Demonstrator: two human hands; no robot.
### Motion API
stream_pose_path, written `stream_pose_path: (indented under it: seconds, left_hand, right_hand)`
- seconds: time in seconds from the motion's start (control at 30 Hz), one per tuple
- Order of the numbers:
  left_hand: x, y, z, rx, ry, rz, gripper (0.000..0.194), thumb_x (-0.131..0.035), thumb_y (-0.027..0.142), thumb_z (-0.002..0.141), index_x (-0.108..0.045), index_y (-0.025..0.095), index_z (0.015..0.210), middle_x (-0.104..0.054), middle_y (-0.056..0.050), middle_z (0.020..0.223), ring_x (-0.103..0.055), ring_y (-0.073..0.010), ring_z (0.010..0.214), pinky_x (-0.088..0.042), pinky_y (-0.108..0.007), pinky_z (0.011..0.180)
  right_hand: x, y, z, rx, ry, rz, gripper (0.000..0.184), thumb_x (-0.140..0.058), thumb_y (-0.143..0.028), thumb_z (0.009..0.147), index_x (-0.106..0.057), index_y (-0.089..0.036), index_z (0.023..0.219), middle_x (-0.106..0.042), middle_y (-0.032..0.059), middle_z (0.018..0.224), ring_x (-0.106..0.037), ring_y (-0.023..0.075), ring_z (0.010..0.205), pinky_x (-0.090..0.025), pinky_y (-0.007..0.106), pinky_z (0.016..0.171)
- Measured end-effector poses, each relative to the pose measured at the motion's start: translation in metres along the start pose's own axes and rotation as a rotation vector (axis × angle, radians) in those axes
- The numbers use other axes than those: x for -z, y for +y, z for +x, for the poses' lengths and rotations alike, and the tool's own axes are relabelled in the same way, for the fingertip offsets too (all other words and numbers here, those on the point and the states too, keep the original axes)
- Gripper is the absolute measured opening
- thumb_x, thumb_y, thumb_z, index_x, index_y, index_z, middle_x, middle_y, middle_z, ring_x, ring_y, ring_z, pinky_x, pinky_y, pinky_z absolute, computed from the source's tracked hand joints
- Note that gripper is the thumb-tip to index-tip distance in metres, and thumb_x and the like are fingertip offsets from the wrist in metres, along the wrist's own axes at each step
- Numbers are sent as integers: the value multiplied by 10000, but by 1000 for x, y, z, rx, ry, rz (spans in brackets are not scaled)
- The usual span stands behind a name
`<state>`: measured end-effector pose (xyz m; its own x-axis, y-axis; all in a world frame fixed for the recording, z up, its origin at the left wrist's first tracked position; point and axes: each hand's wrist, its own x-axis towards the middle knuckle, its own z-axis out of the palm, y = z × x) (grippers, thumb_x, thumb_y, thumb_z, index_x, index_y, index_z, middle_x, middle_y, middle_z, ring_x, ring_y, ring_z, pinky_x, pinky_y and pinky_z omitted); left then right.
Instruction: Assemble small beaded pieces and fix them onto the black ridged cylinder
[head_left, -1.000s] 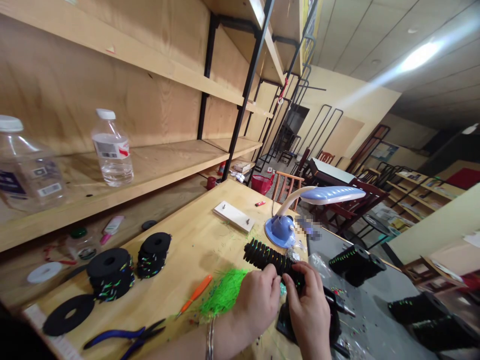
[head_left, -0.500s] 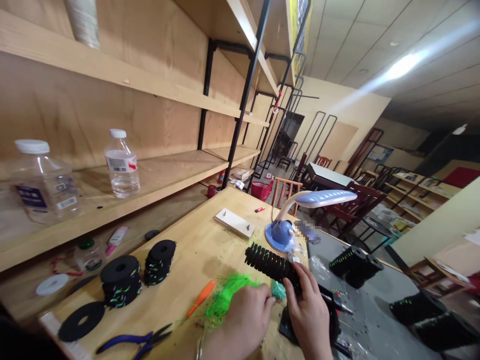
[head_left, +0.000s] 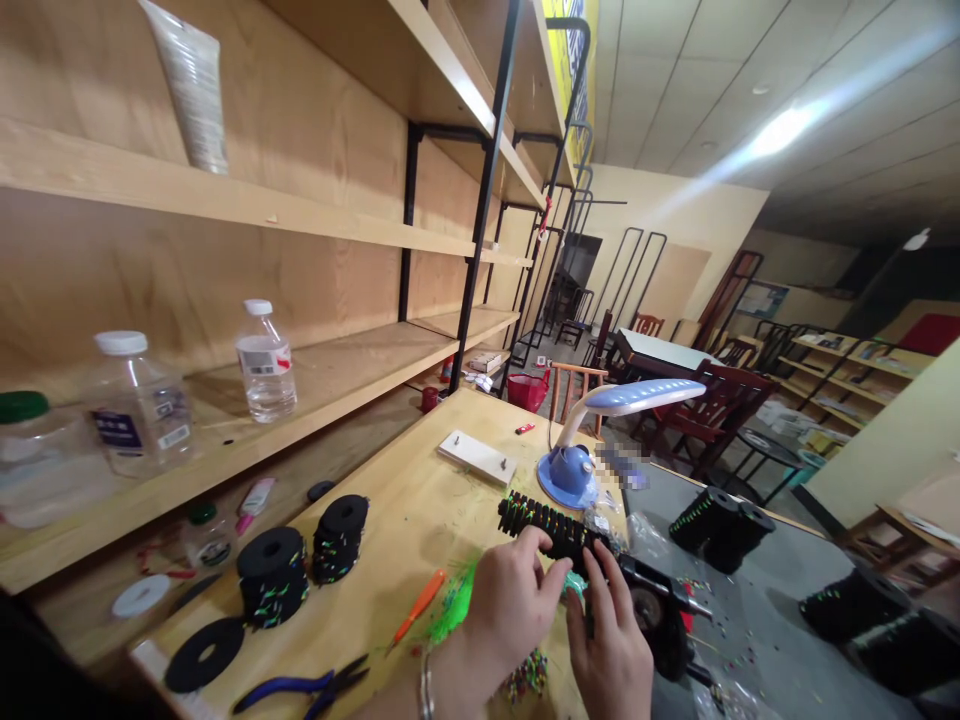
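A row of ridged black discs (head_left: 551, 525), dotted with coloured bits, sits on the shaft of a small dark machine (head_left: 660, 610). Against the near side of the row is my left hand (head_left: 514, 590), fingers curled and thumb out in front. Whatever it pinches is too small to make out. My right hand (head_left: 611, 630) has its fingers laid over the row's machine end, with the thumb below. Between the hands shows a small turquoise bundle (head_left: 574, 583). Bright green strands (head_left: 454, 608) and a pile of coloured bits (head_left: 529, 675) lie beside my left forearm.
Left on the table are an orange-handled tool (head_left: 424, 600), blue-handled pliers (head_left: 289, 687), black spools (head_left: 274, 575) and a flat black ring (head_left: 204, 655). A blue lamp (head_left: 568, 470) and white board (head_left: 476, 457) stand beyond. More black spools (head_left: 705, 518) stand right. Bottles (head_left: 266, 375) line the shelf.
My left hand left the black row, dipped toward the green strands, then came back up to the row. My right hand stayed at the row. The view has tilted upward.
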<state>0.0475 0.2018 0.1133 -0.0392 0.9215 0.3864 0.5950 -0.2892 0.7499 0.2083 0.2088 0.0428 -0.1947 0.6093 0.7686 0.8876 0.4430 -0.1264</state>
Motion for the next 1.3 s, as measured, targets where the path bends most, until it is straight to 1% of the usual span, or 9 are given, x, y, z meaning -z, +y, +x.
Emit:
stream_pose_path:
  seconds: [0.17,0.37,0.47,0.6,0.67,0.8,1.03,1.2,1.3]
  left_hand:
    - [-18,6,10,46,77,178,164,-506,296,890,-616,176,869,-694,-63,641,-672,-230,606,-325,-278,517]
    - [-22,3,11,66,103,162,146,-488,219,877,-616,178,820,-697,-76,657,-662,-217,598,-310,-275,517]
    - [-26,0,13,75,105,-21,134,-521,222,839,-594,185,732,-645,-45,583,-608,-184,539,-313,-265,520]
    - [-28,-4,18,234,5,-628,169,-595,289,761,-511,195,649,-526,32,478,-472,-113,443,-306,-227,475]
    - [-26,-6,21,304,-56,-799,200,-598,340,735,-485,199,650,-485,58,458,-401,-90,407,-280,-213,434]
    - [-15,-7,24,379,-118,-890,236,-574,406,695,-465,200,659,-441,83,443,-302,-60,368,-211,-197,383]
    - [-2,-18,10,465,-185,-902,228,-613,375,637,-489,183,648,-448,85,422,-292,-44,358,-163,-187,373]
    - [-2,-26,3,451,-166,-841,232,-653,357,631,-506,177,641,-477,75,414,-346,-53,376,-196,-184,383]
    - [-2,-25,1,420,-191,-843,240,-648,369,653,-500,180,647,-477,76,415,-330,-51,375,-196,-189,386]
  right_hand:
    - [-1,2,-3,56,24,-32,475,-437,-345,959,-418,-196,1410,-492,149,1423,-594,292,1171,-561,380,875]
    - [0,-3,0,84,55,-28,464,-435,-282,954,-425,-164,1403,-514,169,1398,-599,294,1165,-567,382,859]
    - [1,-4,1,88,62,-23,445,-436,-261,949,-448,-157,1381,-522,173,1389,-609,287,1153,-574,376,842]
    - [3,-4,-1,101,54,-11,424,-443,-243,942,-475,-154,1355,-528,172,1384,-599,287,1167,-568,381,862]
    - [5,-4,-2,105,51,-7,422,-448,-238,938,-481,-152,1350,-528,172,1384,-598,288,1169,-566,381,866]
    - [4,-4,-3,108,44,-1,433,-437,-238,941,-469,-144,1362,-528,179,1383,-598,290,1169,-566,384,861]
    - [11,-5,-4,96,29,30,404,-440,-250,947,-504,-145,1332,-526,164,1394,-605,265,1158,-555,339,839]
    - [35,8,40,47,84,55,283,-500,-308,932,-652,-182,1134,-742,99,1024,-679,243,919,-528,349,820]
    - [36,16,79,-55,-34,30,336,-470,-373,931,-691,-161,1069,-748,126,992,-656,290,966,-516,408,846]
